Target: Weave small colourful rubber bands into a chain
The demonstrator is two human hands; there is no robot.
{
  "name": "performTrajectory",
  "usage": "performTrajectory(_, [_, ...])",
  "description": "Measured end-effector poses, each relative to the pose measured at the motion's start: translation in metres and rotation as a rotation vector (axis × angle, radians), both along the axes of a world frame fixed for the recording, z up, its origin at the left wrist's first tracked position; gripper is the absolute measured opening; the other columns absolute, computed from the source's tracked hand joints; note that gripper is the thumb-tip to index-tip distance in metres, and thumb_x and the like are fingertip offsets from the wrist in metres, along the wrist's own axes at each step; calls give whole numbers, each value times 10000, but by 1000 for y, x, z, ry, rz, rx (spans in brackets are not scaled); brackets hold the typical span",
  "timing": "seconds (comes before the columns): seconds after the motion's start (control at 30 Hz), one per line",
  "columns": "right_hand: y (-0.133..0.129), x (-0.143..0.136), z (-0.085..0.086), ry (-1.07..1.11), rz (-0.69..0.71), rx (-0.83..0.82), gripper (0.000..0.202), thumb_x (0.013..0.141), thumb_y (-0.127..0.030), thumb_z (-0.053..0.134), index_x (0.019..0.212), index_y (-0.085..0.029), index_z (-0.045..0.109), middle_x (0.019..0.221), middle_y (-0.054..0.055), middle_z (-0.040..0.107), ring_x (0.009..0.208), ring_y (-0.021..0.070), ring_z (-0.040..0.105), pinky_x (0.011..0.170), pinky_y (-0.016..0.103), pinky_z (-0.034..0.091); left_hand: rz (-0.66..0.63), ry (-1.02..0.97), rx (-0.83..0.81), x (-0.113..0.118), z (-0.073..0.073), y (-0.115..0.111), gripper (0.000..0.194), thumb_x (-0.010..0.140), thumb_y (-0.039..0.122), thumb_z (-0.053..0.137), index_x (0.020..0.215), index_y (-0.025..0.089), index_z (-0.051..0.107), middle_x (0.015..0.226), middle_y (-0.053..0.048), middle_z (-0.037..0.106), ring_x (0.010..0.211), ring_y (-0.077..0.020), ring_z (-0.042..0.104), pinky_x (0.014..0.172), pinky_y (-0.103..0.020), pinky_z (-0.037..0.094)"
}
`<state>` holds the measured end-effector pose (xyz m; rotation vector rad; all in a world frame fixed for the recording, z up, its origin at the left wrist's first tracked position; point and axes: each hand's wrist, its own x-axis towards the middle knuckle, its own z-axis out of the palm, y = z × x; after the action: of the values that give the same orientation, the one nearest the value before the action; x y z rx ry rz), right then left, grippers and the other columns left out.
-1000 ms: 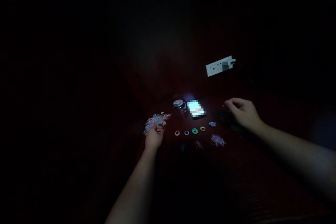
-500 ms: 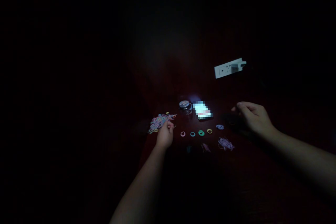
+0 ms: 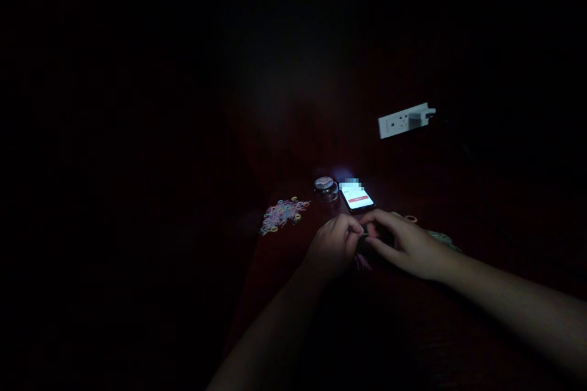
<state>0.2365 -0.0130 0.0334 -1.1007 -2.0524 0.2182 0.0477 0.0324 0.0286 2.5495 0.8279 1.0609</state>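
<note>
My left hand (image 3: 332,247) is closed, thumb and forefinger pinching a small pale rubber band (image 3: 364,233). Facing it, my right hand (image 3: 408,244) has its thumb and forefinger spread around the band's free end; whether a finger touches it is hard to see. A few pinkish-purple rubber bands (image 3: 362,263) lie under the hands. To the left spreads a mixed pile of coloured rubber bands (image 3: 282,214). Beyond my right hand are a pale ring-like band (image 3: 411,219) and some greenish bands (image 3: 444,239), partly hidden. Other bands on the table are covered by my hands.
A phone with a lit screen (image 3: 360,195) lies just beyond my hands. Left of it stands a clear jar with a patterned lid (image 3: 325,183). Farther back on the right is a white power strip (image 3: 389,127) with a plug in it. The surroundings are very dark.
My left hand has moved right from the mixed pile with a band in its fingers. My right hand has come left to meet it, uncovering the greenish bands.
</note>
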Motion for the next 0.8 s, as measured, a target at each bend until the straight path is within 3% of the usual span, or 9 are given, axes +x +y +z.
performTrajectory(0.13, [2, 3, -2, -3, -30, 52, 112, 879, -258, 511, 927, -213, 602, 817, 25, 638, 746, 185, 572, 703, 327, 429, -8, -37, 0, 2, 0, -1, 104, 854, 118, 533, 891, 208, 495, 928, -12, 648, 831, -148, 594, 773, -282, 468])
performTrajectory(0.47, [2, 4, -1, 22, -23, 64, 93, 873, -246, 520, 882, -202, 602, 803, 30, 642, 728, 178, 561, 717, 328, 417, -15, -70, 73, 1, 0, -2, 80, 865, 122, 536, 884, 198, 519, 901, -14, 634, 799, -140, 572, 762, -278, 453])
performTrajectory(0.6, [2, 6, -1, 22, -12, 66, 91, 867, -239, 524, 873, -204, 608, 800, 27, 641, 735, 179, 566, 723, 326, 417, 27, -34, 78, 0, 2, -5, 91, 880, 172, 547, 966, 200, 559, 909, -16, 629, 772, -140, 549, 758, -283, 451])
performTrajectory(0.8, [3, 6, -2, 20, 3, 65, 91, 876, -250, 528, 859, -206, 606, 819, 25, 648, 765, 183, 581, 758, 337, 413, -41, -6, 65, 0, 5, -9, 244, 865, 195, 585, 1107, 205, 560, 1017, -28, 636, 825, -144, 567, 807, -298, 462])
